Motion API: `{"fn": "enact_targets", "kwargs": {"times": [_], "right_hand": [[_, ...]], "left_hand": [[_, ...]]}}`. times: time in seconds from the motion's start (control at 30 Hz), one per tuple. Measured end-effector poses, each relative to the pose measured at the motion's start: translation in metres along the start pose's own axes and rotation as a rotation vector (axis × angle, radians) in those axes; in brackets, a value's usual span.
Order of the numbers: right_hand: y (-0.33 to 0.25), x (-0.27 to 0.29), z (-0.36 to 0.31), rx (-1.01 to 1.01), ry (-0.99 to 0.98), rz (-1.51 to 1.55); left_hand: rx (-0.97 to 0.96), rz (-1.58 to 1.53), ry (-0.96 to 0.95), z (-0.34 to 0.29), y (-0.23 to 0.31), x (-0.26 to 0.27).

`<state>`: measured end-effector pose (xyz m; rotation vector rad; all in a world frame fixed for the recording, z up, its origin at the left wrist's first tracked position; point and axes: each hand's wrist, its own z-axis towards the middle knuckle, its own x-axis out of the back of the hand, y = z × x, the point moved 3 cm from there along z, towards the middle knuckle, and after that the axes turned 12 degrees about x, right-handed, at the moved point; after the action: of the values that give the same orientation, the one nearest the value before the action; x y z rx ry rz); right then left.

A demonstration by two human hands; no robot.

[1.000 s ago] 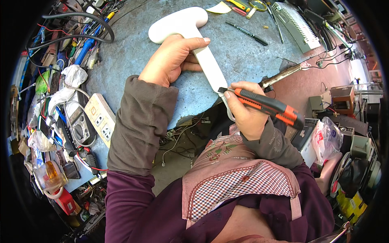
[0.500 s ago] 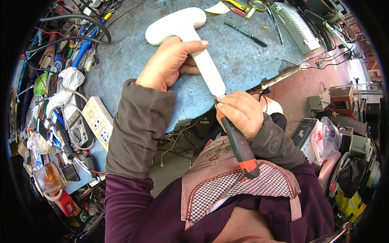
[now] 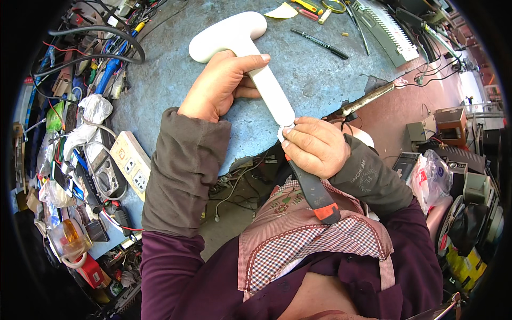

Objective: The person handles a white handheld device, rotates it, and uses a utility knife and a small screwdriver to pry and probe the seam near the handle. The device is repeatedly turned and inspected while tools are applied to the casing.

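A smooth white T-shaped handheld appliance (image 3: 269, 88) lies slantwise above the bench, its wide head at the far left. My left hand (image 3: 221, 82) is wrapped round its neck just below the head, thumb across the top. At the near end of the handle, my right hand (image 3: 317, 146) is closed round a tool with a black and orange handle (image 3: 314, 192). That handle points down toward my apron, and the tool's tip is hidden by my fingers. My right fingertips touch a small white end piece (image 3: 281, 133) at the appliance's handle end.
The worn blue bench (image 3: 160, 96) ends in a chipped near edge. Further back lie a black marker pen (image 3: 320, 44) and a grey finned metal part (image 3: 386, 32). A multimeter (image 3: 106, 173), a power strip (image 3: 129, 162) and tangled cables crowd the left. Boxes and bagged parts stand at the right.
My right hand has shifted slightly, and the tool's handle has turned, its end now a little higher and further left. The small white end piece shows more. My left hand keeps its hold.
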<state>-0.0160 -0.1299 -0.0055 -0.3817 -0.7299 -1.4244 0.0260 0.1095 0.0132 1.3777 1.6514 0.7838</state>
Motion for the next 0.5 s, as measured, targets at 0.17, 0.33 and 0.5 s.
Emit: {"fn": "enact_targets", "kwargs": {"times": [0.17, 0.33, 0.5], "right_hand": [[0.006, 0.007, 0.008, -0.192, 0.022, 0.162], [0.011, 0.006, 0.022, -1.237, 0.191, 0.583], [0.008, 0.007, 0.028, -0.87, 0.141, 0.34]], "left_hand": [[-0.002, 0.006, 0.001, 0.001, 0.001, 0.002], [-0.002, -0.005, -0.018, 0.003, -0.002, 0.002], [-0.02, -0.026, -0.014, 0.001, 0.0, 0.001]]}}
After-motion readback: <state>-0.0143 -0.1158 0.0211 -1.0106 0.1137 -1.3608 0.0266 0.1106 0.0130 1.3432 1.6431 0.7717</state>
